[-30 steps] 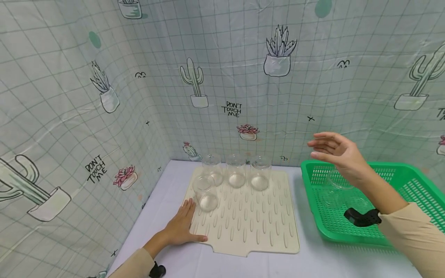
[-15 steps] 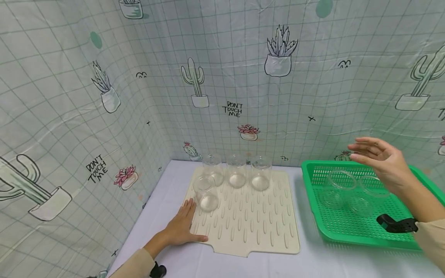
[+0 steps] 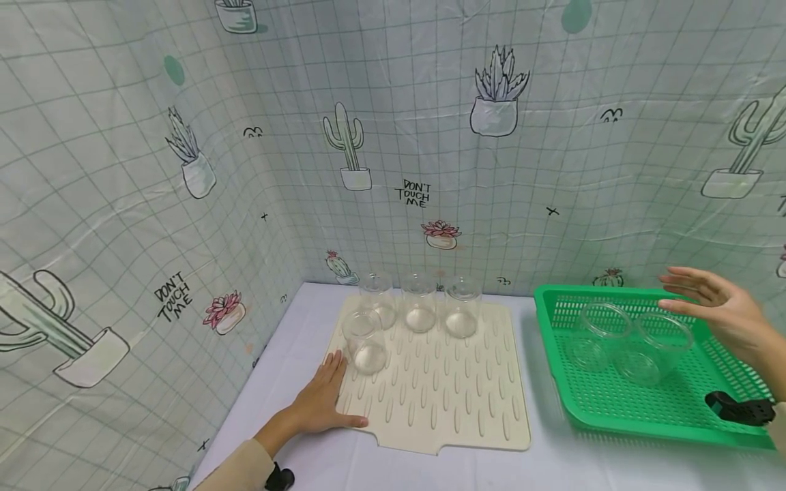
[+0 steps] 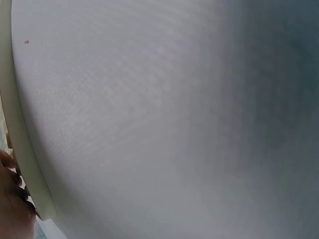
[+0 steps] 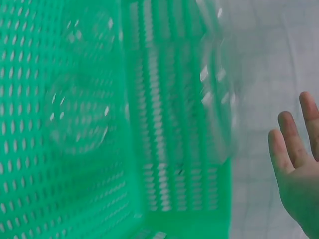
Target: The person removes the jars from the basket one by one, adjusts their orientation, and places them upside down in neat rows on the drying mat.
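Several clear, round cups stand upright on a cream ridged mat (image 3: 454,395): a back row, with its middle cup (image 3: 419,307), and one cup (image 3: 367,344) in front at the left. My left hand (image 3: 315,402) rests flat on the mat's near left corner, fingers spread; in the left wrist view it shows at the mat's edge (image 4: 22,129). My right hand (image 3: 724,310) holds nothing, fingers relaxed, above the green basket (image 3: 614,424). Inside the basket are two clear cups, the left one (image 3: 595,341) and the right one (image 3: 651,351), the latter nearer my hand.
A white cloth (image 3: 485,470) covers the table. Behind and to the left hangs a checked curtain (image 3: 393,123) printed with cacti. The basket's raised, slotted wall (image 5: 164,124) stands along its edge in the right wrist view.
My right hand has moved right and somewhat down, from over the left cups of the basket to their right, leaving both cups in plain sight. The left hand has stayed still.
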Action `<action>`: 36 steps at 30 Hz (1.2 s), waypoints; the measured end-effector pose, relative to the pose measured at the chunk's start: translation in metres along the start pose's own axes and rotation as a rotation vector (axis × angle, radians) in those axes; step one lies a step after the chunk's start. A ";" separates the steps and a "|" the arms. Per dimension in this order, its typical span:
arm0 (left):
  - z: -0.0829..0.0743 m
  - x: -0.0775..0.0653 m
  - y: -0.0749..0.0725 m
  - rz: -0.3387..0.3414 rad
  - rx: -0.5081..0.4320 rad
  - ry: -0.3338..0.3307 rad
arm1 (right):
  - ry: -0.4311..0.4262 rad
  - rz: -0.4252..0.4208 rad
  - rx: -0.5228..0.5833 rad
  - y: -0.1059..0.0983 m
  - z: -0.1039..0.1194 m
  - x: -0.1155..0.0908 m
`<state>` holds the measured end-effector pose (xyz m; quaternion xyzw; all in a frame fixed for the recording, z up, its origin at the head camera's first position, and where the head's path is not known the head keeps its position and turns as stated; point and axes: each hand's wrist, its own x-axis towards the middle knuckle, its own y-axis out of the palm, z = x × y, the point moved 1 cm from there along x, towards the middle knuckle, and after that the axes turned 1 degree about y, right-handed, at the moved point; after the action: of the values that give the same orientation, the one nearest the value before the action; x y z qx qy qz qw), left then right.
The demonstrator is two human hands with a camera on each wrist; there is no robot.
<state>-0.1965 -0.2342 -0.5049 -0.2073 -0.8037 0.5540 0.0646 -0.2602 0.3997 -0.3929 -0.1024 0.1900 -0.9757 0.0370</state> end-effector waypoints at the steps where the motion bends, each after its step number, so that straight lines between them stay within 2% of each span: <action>1: 0.000 0.000 0.000 0.000 0.001 0.001 | 0.012 0.004 -0.022 -0.002 -0.006 -0.001; 5: 0.000 0.000 0.000 0.003 -0.001 0.002 | 0.036 0.051 -0.078 -0.010 -0.026 -0.006; 8: 0.000 0.000 0.000 0.006 0.001 -0.002 | 0.037 0.128 -0.091 -0.015 -0.037 -0.009; 16: 0.002 0.001 0.002 -0.001 0.007 -0.015 | 0.039 0.303 0.021 -0.018 -0.053 -0.014; 25: 0.002 0.001 0.002 -0.003 0.000 -0.015 | 0.064 0.475 0.024 -0.017 -0.069 -0.018; 32: 0.003 0.001 0.002 0.008 0.011 -0.017 | 0.147 0.515 0.054 -0.013 -0.080 -0.017; 36: 0.002 0.002 0.002 0.004 0.011 -0.019 | 0.143 0.538 0.065 -0.010 -0.081 -0.016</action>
<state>-0.1984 -0.2349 -0.5081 -0.2033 -0.8008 0.5605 0.0568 -0.2622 0.4399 -0.4661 0.0223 0.1812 -0.9411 0.2845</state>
